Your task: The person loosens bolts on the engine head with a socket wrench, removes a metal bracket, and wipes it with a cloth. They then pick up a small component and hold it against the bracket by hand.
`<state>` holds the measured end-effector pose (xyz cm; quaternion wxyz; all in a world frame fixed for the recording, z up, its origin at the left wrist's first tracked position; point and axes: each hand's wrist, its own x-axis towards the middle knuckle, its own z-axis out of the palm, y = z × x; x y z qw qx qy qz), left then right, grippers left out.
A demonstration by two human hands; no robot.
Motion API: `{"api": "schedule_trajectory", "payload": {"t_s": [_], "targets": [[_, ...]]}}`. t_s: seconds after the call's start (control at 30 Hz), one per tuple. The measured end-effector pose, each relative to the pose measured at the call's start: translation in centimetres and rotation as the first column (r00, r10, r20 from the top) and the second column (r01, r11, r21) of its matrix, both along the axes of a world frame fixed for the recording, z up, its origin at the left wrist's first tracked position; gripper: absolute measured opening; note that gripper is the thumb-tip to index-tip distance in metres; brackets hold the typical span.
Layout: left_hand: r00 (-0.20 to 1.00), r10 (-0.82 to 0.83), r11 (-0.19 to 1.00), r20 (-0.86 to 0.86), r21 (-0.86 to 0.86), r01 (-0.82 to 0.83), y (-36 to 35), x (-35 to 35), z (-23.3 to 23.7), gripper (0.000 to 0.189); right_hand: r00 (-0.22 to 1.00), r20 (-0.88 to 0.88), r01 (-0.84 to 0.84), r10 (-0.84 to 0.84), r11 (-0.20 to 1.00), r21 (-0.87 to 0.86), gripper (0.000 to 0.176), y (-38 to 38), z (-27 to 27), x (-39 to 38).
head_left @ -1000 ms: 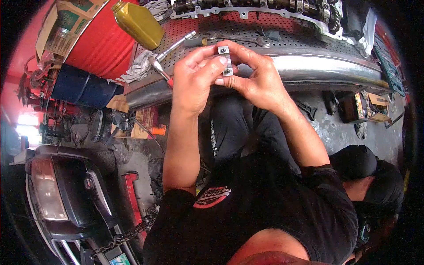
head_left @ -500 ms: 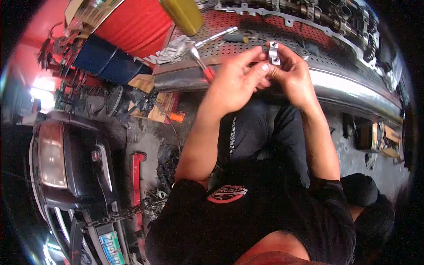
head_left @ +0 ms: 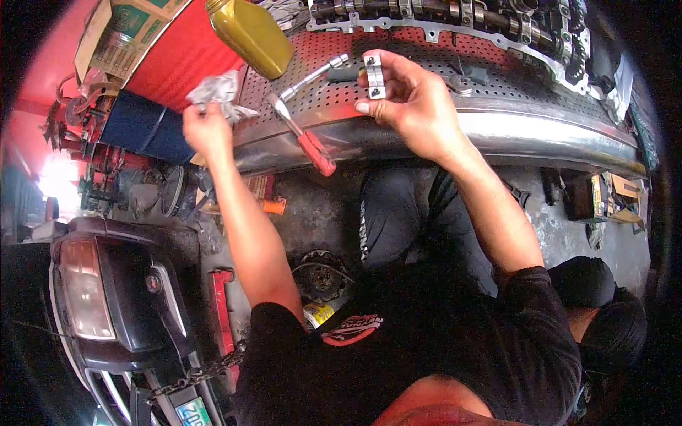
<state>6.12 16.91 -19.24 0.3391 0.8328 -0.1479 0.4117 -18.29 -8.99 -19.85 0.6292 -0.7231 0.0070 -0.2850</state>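
Observation:
My right hand (head_left: pixel 412 103) holds a small metal bearing cap (head_left: pixel 374 73) with two bolt holes, pinched between thumb and fingers above the red perforated workbench (head_left: pixel 419 60). My left hand (head_left: pixel 206 128) has reached out to the bench's left corner and grips a crumpled grey rag (head_left: pixel 217 91). A ratchet with a red handle (head_left: pixel 302 128) lies between my two hands, its handle overhanging the bench's edge.
A yellow oil bottle (head_left: pixel 252 32) lies at the bench's far left. An engine cylinder head with camshafts (head_left: pixel 455 14) sits along the back. A wrench (head_left: pixel 462 82) lies on the bench. Below are a dark vehicle's front (head_left: pixel 106 298), a blue drum (head_left: pixel 135 128) and a greasy floor.
My left hand let go of the bearing cap and swung left to grasp the rag. My right hand alone keeps the cap, still above the bench.

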Motion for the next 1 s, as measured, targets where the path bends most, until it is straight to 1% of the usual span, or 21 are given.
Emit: {"api": "schedule_trajectory", "payload": {"t_s": [0.03,0.07,0.1,0.13,0.17,0.2,0.23,0.27,0.3,0.33,0.4,0.5,0.6,0.7,0.73,0.77,0.8,0.83,0.87,0.93,1.0], "targets": [[0.977,-0.209,0.944,-0.047,-0.27,0.189,-0.6,-1.5,1.1,0.012,1.0,0.009,0.008,-0.008,1.0,-0.017,0.061,0.0,-0.3,0.3],[0.956,-0.275,0.915,-0.103,-0.333,0.227,-1.4,-4.0,2.6,0.011,1.0,0.018,0.011,-0.01,0.999,-0.034,0.06,0.2,-0.4,0.5],[0.945,-0.303,0.929,-0.121,-0.258,0.265,-1.9,-5.9,3.4,0.006,1.0,-0.012,0.004,-0.003,1.0,0.013,0.061,0.4,-0.3,0.8],[0.846,-0.533,0.794,0.016,-0.337,0.507,-4.0,-8.6,4.0,0.007,1.0,-0.015,-0.002,0.002,1.0,0.01,0.06,0.5,-0.3,1.2],[0.805,-0.587,0.789,-0.086,-0.285,0.545,-4.6,-10.5,4.0,0.011,1.0,-0.018,-0.007,0.007,1.0,0.009,0.059,0.6,-0.5,1.5],[0.71,-0.701,0.681,-0.061,-0.351,0.642,-6.1,-12.0,3.6,0.012,1.0,-0.021,-0.009,0.009,1.0,0.009,0.058,0.7,-0.5,1.8],[0.681,-0.725,0.68,-0.103,-0.258,0.686,-6.7,-12.0,2.5,0.014,1.0,-0.001,0.03,-0.03,0.998,-0.062,0.057,0.9,-0.5,1.8],[0.57,-0.789,0.605,-0.229,-0.447,0.659,-8.2,-14.1,2.7,0.014,0.997,0.023,0.075,-0.072,0.988,-0.135,0.057,1.1,-0.4,1.8],[0.527,-0.795,0.606,-0.301,-0.44,0.662,-9.2,-14.8,2.4,0.015,0.992,0.049,0.121,-0.113,0.971,-0.208,0.056,1.3,-0.3,1.7],[0.407,-0.809,0.578,-0.424,-0.451,0.68,-9.8,-15.9,3.2,0.019,0.992,-0.004,0.123,-0.127,0.967,-0.223,0.056,1.5,0.3,1.3],[0.314,-0.892,0.45,-0.324,-0.581,0.679,-11.5,-16.1,2.5,0.021,0.992,0.062,0.122,-0.109,0.954,-0.273,0.059,1.4,0.4,1.1],[0.148,-0.929,0.356,-0.34,-0.707,0.61,-11.8,-15.1,2.1,0.021,0.995,0.066,0.092,-0.074,0.938,-0.335,0.06,0.9,0.6,0.3],[0.194,-0.892,0.42,-0.408,-0.589,0.69,-11.5,-15.3,2.7,0.022,0.996,-0.034,0.063,-0.078,0.947,-0.314,0.061,0.8,1.0,-0.5],[0.351,-0.871,0.477,-0.343,-0.421,0.771,-11.2,-16.2,3.1,0.019,0.998,0.063,0.019,-0.006,0.979,-0.202,0.063,0.5,-1.2,0.2],[0.568,-0.771,0.635,-0.286,-0.287,0.717,-10.9,-16.3,3.0,0.018,0.998,0.011,-0.059,0.06,0.994,-0.096,0.063,0.4,-1.0,-0.2],[0.75,-0.634,0.774,-0.192,-0.163,0.612,-10.6,-16.2,2.7,0.017,0.991,-0.032,-0.132,0.133,0.991,0.013,0.063,0.2,-0.4,-0.8],[0.883,-0.464,0.885,-0.069,-0.059,0.461,-10.2,-16.0,2.5,0.016,0.975,-0.068,-0.201,0.21,0.972,0.124,0.063,0.1,0.1,-1.4],[0.826,-0.564,0.808,0.028,-0.19,0.558,-9.6,-15.5,2.7,0.015,0.969,-0.013,-0.24,0.248,0.947,0.216,0.062,0.2,0.3,-1.9],[0.807,-0.59,0.768,-0.03,-0.329,0.549,-8.7,-15.3,2.6,0.018,0.961,-0.009,-0.264,0.275,0.93,0.256,0.062,0.1,0.6,-2.3],[0.746,-0.666,0.675,-0.024,-0.445,0.589,-7.5,-15.5,2.5,0.019,0.945,0.002,-0.308,0.326,0.891,0.333,0.062,-0.1,1.1,-2.9],[0.672,-0.739,0.564,-0.037,-0.58,0.588,-7.1,-16.4,2.1,0.02,0.946,-0.003,-0.308,0.325,0.898,0.313,0.062,-0.1,1.1,-3.0]]}}
